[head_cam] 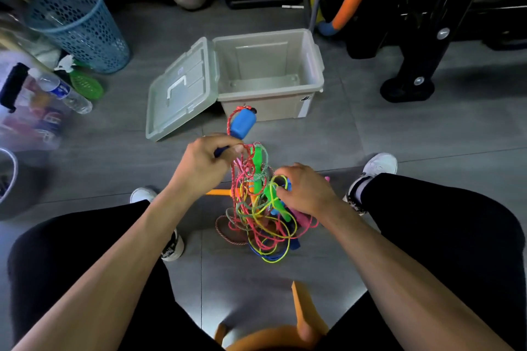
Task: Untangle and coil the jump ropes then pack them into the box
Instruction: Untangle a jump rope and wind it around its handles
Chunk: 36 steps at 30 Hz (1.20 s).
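Gripping a blue handle (243, 122), left hand (206, 163) lifts the tangle (258, 216) at frame centre — right hand (303, 189) pinches green cord; box (309, 65) open above.

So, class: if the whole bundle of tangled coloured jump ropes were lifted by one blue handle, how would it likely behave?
The bundle of tangled coloured jump ropes would probably come up as one floppy clump, since its cords are thin and interlooped. Its loose loops lie on the grey tiled floor, so they would likely dangle and sway. The left hand grips the blue handle.
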Tool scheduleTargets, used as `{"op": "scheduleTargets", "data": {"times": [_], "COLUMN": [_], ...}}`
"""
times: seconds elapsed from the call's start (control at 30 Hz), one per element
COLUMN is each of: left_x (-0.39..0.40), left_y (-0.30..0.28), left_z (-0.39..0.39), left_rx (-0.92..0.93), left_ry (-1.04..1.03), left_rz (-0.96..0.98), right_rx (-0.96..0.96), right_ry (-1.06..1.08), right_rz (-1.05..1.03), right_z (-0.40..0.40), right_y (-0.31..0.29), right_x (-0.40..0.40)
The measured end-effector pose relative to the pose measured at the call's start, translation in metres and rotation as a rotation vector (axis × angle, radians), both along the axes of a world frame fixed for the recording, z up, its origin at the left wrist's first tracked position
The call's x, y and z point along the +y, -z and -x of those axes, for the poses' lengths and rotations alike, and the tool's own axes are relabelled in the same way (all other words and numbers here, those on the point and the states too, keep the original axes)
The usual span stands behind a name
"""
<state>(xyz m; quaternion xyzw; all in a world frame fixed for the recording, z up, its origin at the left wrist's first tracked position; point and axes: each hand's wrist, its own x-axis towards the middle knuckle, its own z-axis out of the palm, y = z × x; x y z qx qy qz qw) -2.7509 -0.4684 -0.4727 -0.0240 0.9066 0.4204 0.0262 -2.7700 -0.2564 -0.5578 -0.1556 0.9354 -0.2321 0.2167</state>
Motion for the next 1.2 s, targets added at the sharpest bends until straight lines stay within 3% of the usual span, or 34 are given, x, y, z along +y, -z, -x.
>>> {"op": "scheduleTargets", "data": {"times": [0.13, 0.37, 0.67, 0.77, 0.87, 0.93, 1.03, 1.1, 1.2], "left_x": [0.001, -0.004, -0.017, -0.029, -0.041, -0.043, -0.023, -0.007, 0.005], "left_y": [-0.015, -0.023, -0.02, -0.014, -0.005, 0.005, 0.014, 0.01, 0.0], "left_z": [-0.004, -0.01, -0.001, 0.005, 0.013, 0.014, 0.002, -0.004, -0.005], "left_rx": [0.017, 0.011, 0.042, 0.027, -0.061, -0.219, -0.35, -0.187, 0.079], "left_ry": [0.038, 0.074, -0.139, -0.363, -0.545, -0.458, -0.127, -0.033, 0.211], "left_rz": [-0.187, -0.227, -0.177, -0.137, -0.16, -0.108, 0.143, 0.227, 0.124], "right_rx": [-0.009, -0.133, -0.391, -0.323, -0.102, 0.004, 0.054, 0.048, 0.029], "right_ry": [0.136, 0.094, 0.091, 0.153, 0.119, 0.091, 0.004, -0.081, -0.147], "right_rz": [0.306, 0.67, 0.772, 0.692, 0.449, 0.415, 0.434, 0.381, 0.356], "right_z": [0.0, 0.004, 0.009, 0.018, 0.023, 0.02, 0.014, 0.011, 0.008], "right_y": [-0.006, -0.026, -0.071, -0.081, -0.086, -0.09, -0.096, -0.096, -0.094], "right_x": [-0.009, -0.018, -0.013, -0.001, 0.014, 0.016, 0.011, 0.007, 0.003]}}
